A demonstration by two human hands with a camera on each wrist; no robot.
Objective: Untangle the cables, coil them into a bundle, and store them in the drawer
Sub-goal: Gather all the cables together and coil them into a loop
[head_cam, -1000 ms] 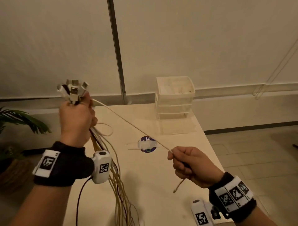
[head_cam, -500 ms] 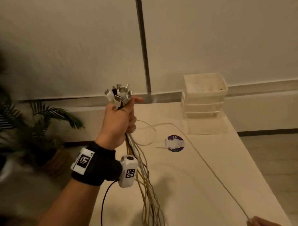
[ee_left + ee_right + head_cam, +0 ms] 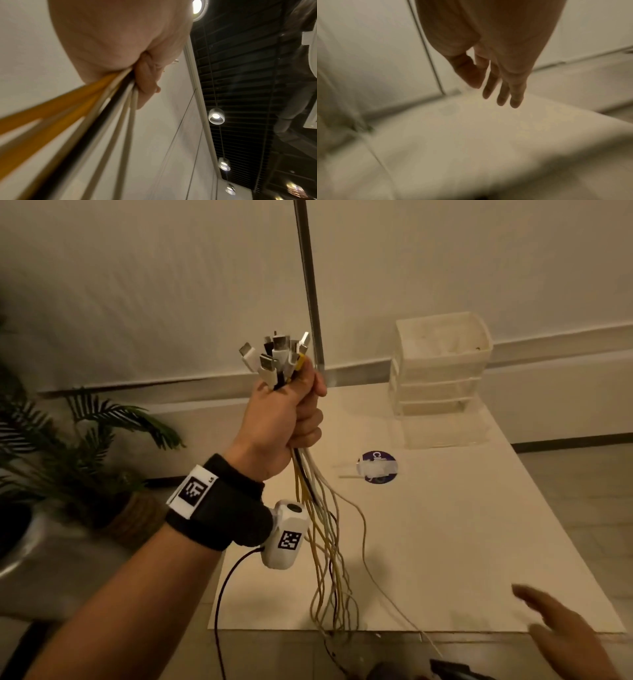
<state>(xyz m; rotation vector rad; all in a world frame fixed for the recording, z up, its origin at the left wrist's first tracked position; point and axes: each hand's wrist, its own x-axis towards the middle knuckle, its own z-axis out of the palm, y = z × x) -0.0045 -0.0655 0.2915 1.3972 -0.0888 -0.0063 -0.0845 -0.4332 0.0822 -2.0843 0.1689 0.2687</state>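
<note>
Overhead, left hand point(image 3: 284, 419) fists the cables point(image 3: 322, 529) — right hand point(image 3: 561, 631) low, fingers point(image 3: 503, 94) spread, empty.

Black wristband point(image 3: 219, 508), white tag marker point(image 3: 192, 491), white wrist camera point(image 3: 286, 537), black lead point(image 3: 222, 594)

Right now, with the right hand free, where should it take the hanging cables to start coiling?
Probably just below the left hand, where the cables still run together as one bunch; lower down they splay apart. Bring the open right hand in from the right, the side it is already on.
</note>
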